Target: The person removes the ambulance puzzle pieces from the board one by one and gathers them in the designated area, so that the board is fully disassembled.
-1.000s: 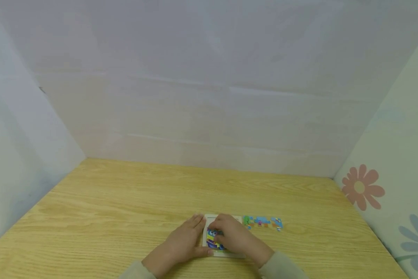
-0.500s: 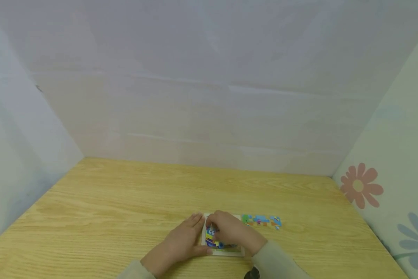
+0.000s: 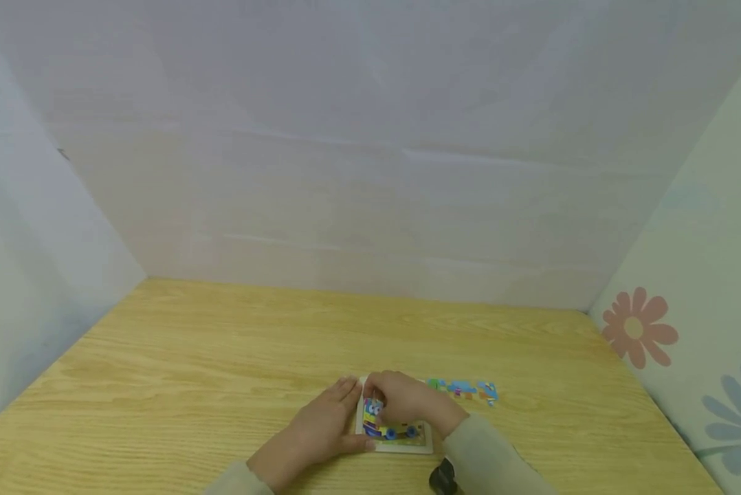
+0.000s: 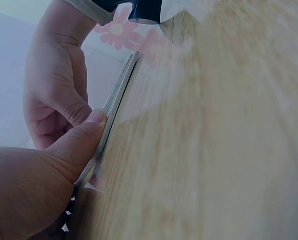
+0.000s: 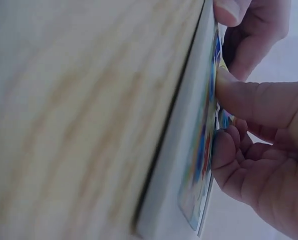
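Observation:
A jigsaw puzzle tray [image 3: 401, 449] with a pale frame lies near the front of the table, part of its bright picture [image 3: 392, 433] showing wheels and a face with eyes. Along its left side rests my left hand [image 3: 321, 423], fingers extended up that edge and thumb [image 4: 86, 135] pressed on the near rim. My right hand [image 3: 401, 399] is over the upper left of the tray, fingers curled down. In the right wrist view its thumb and fingers pinch a small colourful puzzle piece [image 5: 226, 119] at the picture's surface. The hand hides the tray's upper part.
Several loose puzzle pieces [image 3: 463, 389] lie in a row right of the tray. A black object [image 3: 443, 478] shows beside the right sleeve. The wood-grain table [image 3: 253, 344] ends at a pale back wall, with a flower-printed wall [image 3: 686, 275] at the right.
My right hand has shifted slightly up and left over the tray, uncovering more of the picture's lower right. The left hand keeps its place at the tray's left side.

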`<state>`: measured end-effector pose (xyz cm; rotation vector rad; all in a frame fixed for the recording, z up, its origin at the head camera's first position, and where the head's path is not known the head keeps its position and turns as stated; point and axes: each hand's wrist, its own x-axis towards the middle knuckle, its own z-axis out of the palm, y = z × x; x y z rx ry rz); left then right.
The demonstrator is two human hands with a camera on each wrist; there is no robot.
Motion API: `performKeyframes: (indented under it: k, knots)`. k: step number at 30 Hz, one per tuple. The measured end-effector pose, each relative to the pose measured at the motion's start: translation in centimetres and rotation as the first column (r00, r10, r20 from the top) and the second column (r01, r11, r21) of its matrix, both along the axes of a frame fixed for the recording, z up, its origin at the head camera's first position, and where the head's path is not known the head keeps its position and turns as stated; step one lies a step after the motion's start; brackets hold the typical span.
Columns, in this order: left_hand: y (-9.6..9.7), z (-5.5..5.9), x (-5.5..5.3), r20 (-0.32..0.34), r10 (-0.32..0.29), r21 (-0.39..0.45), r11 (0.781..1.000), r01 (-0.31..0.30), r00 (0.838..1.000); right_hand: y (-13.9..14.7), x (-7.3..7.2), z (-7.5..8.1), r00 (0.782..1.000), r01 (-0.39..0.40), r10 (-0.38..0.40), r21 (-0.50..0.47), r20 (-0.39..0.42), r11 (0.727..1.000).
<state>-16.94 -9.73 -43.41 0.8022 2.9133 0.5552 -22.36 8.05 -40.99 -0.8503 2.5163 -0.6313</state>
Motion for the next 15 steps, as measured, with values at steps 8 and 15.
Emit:
performKeyframes:
  k: [8,15]
  knots:
    - [-0.1,-0.1,0.1,-0.006,-0.009,0.019,1.0,0.009,1.0,0.0,0.6,0.3,1.0,-0.007,0.007,-0.017,-0.025,1.0]
    - [-0.2,-0.1,0.1,-0.008,-0.017,0.025,1.0,0.018,1.0,-0.1,1.2,0.6,0.999,0.005,-0.005,0.001,-0.048,1.0]
